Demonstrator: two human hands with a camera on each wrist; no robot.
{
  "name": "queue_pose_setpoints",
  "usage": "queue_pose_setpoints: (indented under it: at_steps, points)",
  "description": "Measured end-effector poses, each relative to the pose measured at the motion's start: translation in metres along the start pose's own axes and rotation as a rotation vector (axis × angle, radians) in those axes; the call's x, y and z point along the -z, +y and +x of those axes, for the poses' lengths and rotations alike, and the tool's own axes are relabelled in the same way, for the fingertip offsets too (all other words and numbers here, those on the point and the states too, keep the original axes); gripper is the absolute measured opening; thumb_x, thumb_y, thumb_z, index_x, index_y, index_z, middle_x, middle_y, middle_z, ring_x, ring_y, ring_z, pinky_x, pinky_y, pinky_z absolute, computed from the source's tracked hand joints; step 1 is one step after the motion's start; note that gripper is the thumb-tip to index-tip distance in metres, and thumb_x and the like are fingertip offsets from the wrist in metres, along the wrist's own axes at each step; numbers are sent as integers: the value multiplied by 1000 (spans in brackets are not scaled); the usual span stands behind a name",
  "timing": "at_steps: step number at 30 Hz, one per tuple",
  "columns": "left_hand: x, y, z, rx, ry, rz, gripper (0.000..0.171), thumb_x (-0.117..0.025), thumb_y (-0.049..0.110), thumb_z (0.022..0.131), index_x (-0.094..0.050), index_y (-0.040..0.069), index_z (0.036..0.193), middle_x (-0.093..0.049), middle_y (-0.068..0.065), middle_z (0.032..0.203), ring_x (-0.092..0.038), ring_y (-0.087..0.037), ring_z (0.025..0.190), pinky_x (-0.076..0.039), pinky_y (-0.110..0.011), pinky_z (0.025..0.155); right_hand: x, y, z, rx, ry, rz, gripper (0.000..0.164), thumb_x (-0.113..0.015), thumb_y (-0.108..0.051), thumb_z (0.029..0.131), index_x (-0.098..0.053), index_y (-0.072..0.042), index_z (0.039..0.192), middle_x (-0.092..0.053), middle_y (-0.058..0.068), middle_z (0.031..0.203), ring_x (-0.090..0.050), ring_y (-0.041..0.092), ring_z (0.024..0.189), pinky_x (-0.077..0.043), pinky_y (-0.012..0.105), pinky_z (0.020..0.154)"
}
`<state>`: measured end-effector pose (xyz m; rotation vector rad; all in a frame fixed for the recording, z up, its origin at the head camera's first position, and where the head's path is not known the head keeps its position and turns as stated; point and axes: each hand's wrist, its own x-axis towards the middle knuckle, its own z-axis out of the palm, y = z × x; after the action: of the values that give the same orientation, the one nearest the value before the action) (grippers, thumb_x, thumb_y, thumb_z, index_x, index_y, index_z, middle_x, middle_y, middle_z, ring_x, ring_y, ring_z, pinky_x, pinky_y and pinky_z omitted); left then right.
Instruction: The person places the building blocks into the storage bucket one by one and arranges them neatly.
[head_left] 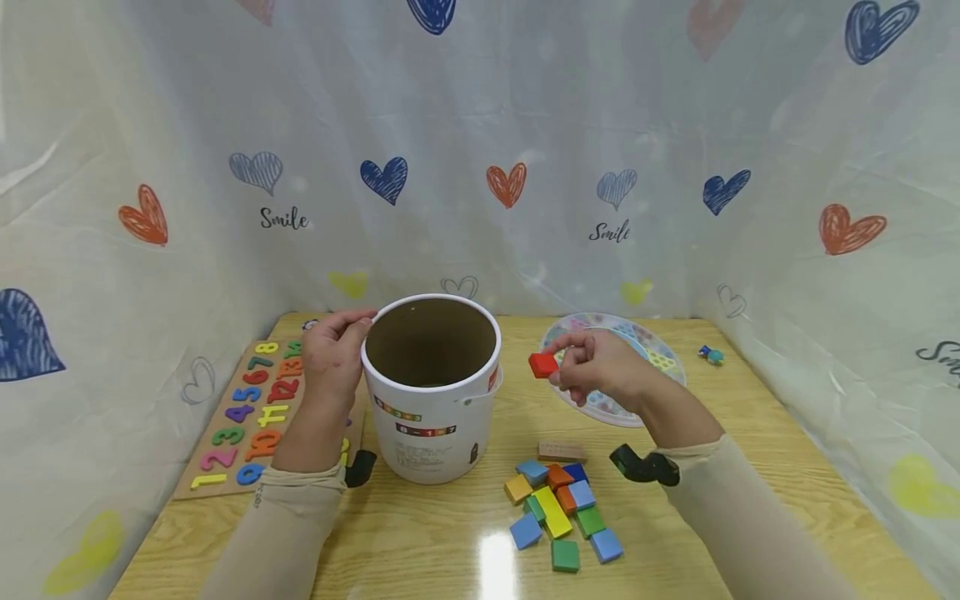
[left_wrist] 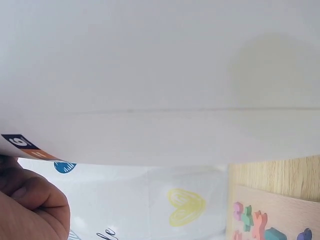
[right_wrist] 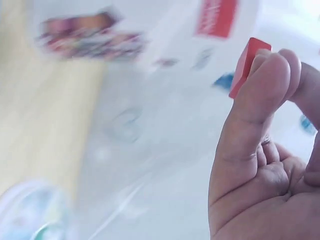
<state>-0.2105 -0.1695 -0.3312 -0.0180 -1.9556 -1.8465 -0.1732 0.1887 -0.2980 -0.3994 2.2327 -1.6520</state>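
The right hand [head_left: 596, 367] held a small red block [head_left: 543, 365] by thumb and fingertips, a pinch that left most of the piece exposed, right of center in the frame. Its grip was closed on the block, beside and apart from the white bucket [head_left: 431, 433]. The left hand [head_left: 332, 354] grasped the bucket's rim at its left side, probably to keep the tall, upright vessel steady. The loose colored blocks [head_left: 551, 512] lay at lower center-right, presumably for easy reach, with a plain wooden block [head_left: 562, 452] just behind.

The counter [head_left: 420, 533] was pale wood grain, glossy enough to catch a bright reflection at bottom center. A number board [head_left: 242, 457] lay at left, a round patterned disc [head_left: 600, 412] and a small blue-green toy [head_left: 711, 356] at right. A pale sheet [head_left: 465, 108] printed with hearts and "Smile" enclosed the space.
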Motion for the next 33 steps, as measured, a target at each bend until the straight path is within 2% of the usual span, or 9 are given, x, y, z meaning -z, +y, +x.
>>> queue_pose_setpoints:
  at_steps: [4,8,13,17,22,25,30,33]
  points:
    - [-2,-1,-2,10,-7,-11,22,-60,22,93,-72,6,103,-65,-7,104,-60,-22,94,-54,-29,77,-16,-31,22,3,7,-3,39,-69,-8,83,-53,-3,118,-62,15,76,-53,21,56,-55,35,56]
    - [-4,0,-3,10,-18,-22,23,-59,21,94,-71,5,103,-65,-8,105,-60,-23,95,-54,-31,78,-31,-48,36,-13,31,-2,38,-73,-10,80,-57,-7,115,-63,15,77,-54,22,57,-55,35,58]
    - [-6,1,-2,-2,-29,-36,23,-59,21,93,-71,4,103,-65,-9,105,-60,-23,95,-54,-32,79,-44,-55,43,-13,37,28,42,-74,-9,78,-57,-7,117,-63,13,75,-56,22,58,-56,36,60]
    - [-7,1,-2,-5,-40,-35,22,-60,21,93,-71,5,104,-65,-8,105,-59,-23,96,-54,-35,81,-44,-51,39,17,29,40,45,-75,-11,78,-57,-9,120,-62,12,73,-57,23,58,-56,39,62]
    - [-5,0,-1,-4,-49,-32,24,-61,25,93,-71,7,104,-64,-6,105,-59,-23,97,-54,-37,82,-33,-36,23,45,17,37,49,-74,-14,80,-55,-7,125,-62,11,71,-56,24,56,-56,42,61]
    - [-4,0,-2,3,-49,-20,26,-60,28,93,-71,8,106,-64,-4,106,-58,-22,98,-53,-37,84,-22,-19,8,48,2,38,51,-73,-14,82,-52,-6,128,-62,11,71,-55,23,56,-55,41,60]
    - [0,-1,-2,18,-39,-3,28,-59,30,93,-70,9,107,-64,-4,107,-58,-20,99,-53,-34,84,-2,27,-28,52,-26,42,50,-68,-12,86,-48,-1,130,-60,8,69,-54,20,55,-54,42,57]
    - [2,-1,-1,15,-37,-12,27,-59,29,94,-70,7,107,-64,-4,107,-59,-22,98,-53,-35,84,6,61,-49,6,-42,48,48,-66,-12,88,-47,2,130,-58,5,68,-53,18,53,-54,40,55]
